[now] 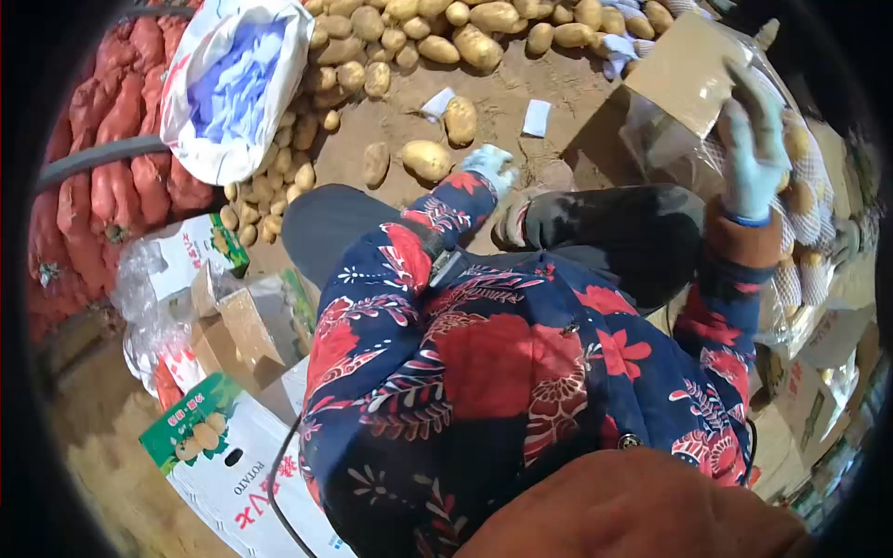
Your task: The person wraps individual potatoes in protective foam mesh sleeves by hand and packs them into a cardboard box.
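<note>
1. Head view, left hand (488,169): gloved, low over the ground (400,116), just beside a potato (426,161). Its fingers look bent; I cannot tell whether they close on anything.
2. Head view, right hand (753,158): gloved, raised beside the cardboard flap (684,79) of a plastic-lined box; its fingers point upward, thumb and fingers apart.
3. Head view, potatoes: two more (459,121) (376,165) lie near the first, a large heap (372,37) lies beyond, and netted ones (802,200) sit in the plastic (642,130) near the right hand.
4. Head view, left side: an open white sack (172,116) holds bluish stuff (237,84), beside red sacks (102,167).
</note>
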A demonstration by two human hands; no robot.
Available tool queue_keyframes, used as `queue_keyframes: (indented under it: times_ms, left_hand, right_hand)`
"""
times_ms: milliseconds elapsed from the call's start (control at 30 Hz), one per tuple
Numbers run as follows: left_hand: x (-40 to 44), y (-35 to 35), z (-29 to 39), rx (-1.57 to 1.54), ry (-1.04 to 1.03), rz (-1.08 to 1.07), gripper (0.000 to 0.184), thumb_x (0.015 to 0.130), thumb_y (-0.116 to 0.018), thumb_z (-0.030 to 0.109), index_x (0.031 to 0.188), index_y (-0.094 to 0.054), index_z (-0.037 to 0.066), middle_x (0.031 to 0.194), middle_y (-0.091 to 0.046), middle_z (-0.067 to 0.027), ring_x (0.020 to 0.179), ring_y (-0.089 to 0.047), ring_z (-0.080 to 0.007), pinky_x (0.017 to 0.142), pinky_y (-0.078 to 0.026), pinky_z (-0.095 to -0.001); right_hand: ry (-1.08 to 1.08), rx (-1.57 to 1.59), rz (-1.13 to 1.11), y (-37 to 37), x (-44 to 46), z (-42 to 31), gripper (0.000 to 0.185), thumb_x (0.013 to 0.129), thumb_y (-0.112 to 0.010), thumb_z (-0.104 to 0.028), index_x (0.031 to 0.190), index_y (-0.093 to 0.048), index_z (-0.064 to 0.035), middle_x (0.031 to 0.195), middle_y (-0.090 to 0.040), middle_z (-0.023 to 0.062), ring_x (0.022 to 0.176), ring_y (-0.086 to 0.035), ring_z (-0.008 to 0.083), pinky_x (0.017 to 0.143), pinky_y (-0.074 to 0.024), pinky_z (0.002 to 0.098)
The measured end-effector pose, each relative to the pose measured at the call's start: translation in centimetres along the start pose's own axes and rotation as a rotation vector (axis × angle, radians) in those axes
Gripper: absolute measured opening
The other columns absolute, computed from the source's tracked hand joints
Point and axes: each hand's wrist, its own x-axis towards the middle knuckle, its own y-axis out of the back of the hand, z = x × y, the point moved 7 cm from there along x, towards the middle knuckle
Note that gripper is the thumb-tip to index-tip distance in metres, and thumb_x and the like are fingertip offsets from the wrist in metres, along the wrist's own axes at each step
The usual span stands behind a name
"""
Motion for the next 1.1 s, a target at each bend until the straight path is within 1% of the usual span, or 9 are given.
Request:
queue_keyframes:
  times_ms: [33, 100, 200, 400, 600, 800, 967, 1033, 1100]
  left_hand:
    - [-0.3, 0.6, -1.9, -0.062, 0.270, -0.069, 0.032, 0.074, -0.063, 0.033, 0.099, -0.064, 0.014, 0.103, -0.058, -0.0158, 0.097, -0.055, -0.0327, 0.086, -0.043, -0.0413]
    - [-0.6, 0.4, -6.3, 0.041, 0.313, 0.120, 0.045, 0.073, -0.062, 0.041, 0.110, -0.059, 0.015, 0.107, -0.055, -0.0165, 0.102, -0.052, -0.0317, 0.087, -0.042, -0.0414]
    - [-0.4, 2.0, -10.1, 0.068, 0.542, 0.156, 0.050, 0.073, -0.063, 0.040, 0.115, -0.054, 0.016, 0.118, -0.047, -0.0166, 0.110, -0.045, -0.0345, 0.091, -0.036, -0.0461]
    - [1.5, 1.3, -15.4, 0.105, 0.371, 0.317, 0.050, 0.073, -0.062, 0.033, 0.118, -0.049, 0.015, 0.117, -0.046, -0.0150, 0.111, -0.042, -0.0355, 0.092, -0.034, -0.0479]
    - [9.0, 2.9, -19.5, 0.206, 0.413, 0.305, 0.053, 0.072, -0.062, 0.030, 0.121, -0.047, 0.016, 0.113, -0.048, -0.0123, 0.111, -0.043, -0.0319, 0.091, -0.036, -0.0459]
    - [9.8, -1.1, -22.2, 0.167, 0.575, -0.070, 0.031, 0.079, -0.055, 0.031, 0.105, -0.059, 0.013, 0.109, -0.055, -0.0120, 0.105, -0.051, -0.0318, 0.087, -0.043, -0.0435]
    - [7.5, -3.3, -21.0, -0.311, 0.685, -0.049, 0.045, 0.086, -0.044, 0.044, 0.105, -0.059, 0.006, 0.111, -0.057, -0.0183, 0.102, -0.054, -0.0344, 0.090, -0.039, -0.0458]
    - [8.1, -10.2, -23.4, -0.539, 0.468, 0.217, 0.044, 0.087, -0.046, 0.041, 0.104, -0.058, 0.002, 0.108, -0.058, -0.0209, 0.095, -0.057, -0.0339, 0.085, -0.042, -0.0417]
    - [7.1, -5.8, -16.6, -0.860, 0.341, 0.178, 0.037, 0.088, -0.050, 0.035, 0.100, -0.059, 0.001, 0.098, -0.061, -0.0205, 0.083, -0.058, -0.0307, 0.076, -0.045, -0.0354]
  right_hand:
    - [0.031, 0.023, -0.080, -2.9, 0.0, 0.0, 0.030, 0.082, -0.059, -0.009, 0.112, -0.057, -0.0013, 0.112, -0.057, 0.0087, 0.105, -0.052, 0.0180, 0.091, -0.0391, 0.0293]
    - [0.101, 0.038, -0.202, -9.6, -0.3, -1.0, 0.029, 0.081, -0.059, -0.008, 0.109, -0.059, -0.0021, 0.110, -0.058, 0.0080, 0.103, -0.052, 0.0173, 0.091, -0.0391, 0.0285]
    - [-0.184, 0.280, -0.340, -16.9, -1.5, 2.6, 0.025, 0.081, -0.060, -0.009, 0.106, -0.061, -0.0035, 0.103, -0.061, 0.0075, 0.099, -0.054, 0.0158, 0.088, -0.0409, 0.0276]
    - [-0.692, 0.202, -0.565, -21.9, -11.3, 6.0, 0.021, 0.082, -0.060, -0.008, 0.102, -0.062, -0.0011, 0.089, -0.064, 0.0069, 0.082, -0.058, 0.0112, 0.075, -0.0465, 0.0250]
    - [-0.570, 0.143, -0.660, -23.9, -9.8, 6.8, 0.019, 0.082, -0.059, -0.006, 0.100, -0.062, -0.0018, 0.091, -0.064, 0.0066, 0.085, -0.058, 0.0117, 0.078, -0.0457, 0.0256]
    - [-0.737, 0.174, -0.734, -25.8, -10.7, 9.1, 0.019, 0.083, -0.058, -0.008, 0.100, -0.063, -0.0024, 0.092, -0.064, 0.0063, 0.085, -0.058, 0.0116, 0.078, -0.0453, 0.0262]
    - [-0.760, 0.216, -0.708, -26.0, -11.6, 10.3, 0.018, 0.083, -0.059, -0.008, 0.100, -0.063, -0.0029, 0.090, -0.065, 0.0046, 0.084, -0.057, 0.0089, 0.077, -0.0453, 0.0249]
    - [-0.784, 0.230, -0.702, -25.7, -11.8, 10.3, 0.018, 0.082, -0.060, -0.008, 0.099, -0.063, -0.0030, 0.089, -0.065, 0.0044, 0.084, -0.057, 0.0089, 0.077, -0.0454, 0.0246]
    - [-0.760, 0.210, -0.631, -25.5, -11.9, 10.5, 0.021, 0.083, -0.058, -0.008, 0.103, -0.062, -0.0037, 0.095, -0.065, 0.0049, 0.086, -0.058, 0.0092, 0.077, -0.0458, 0.0249]
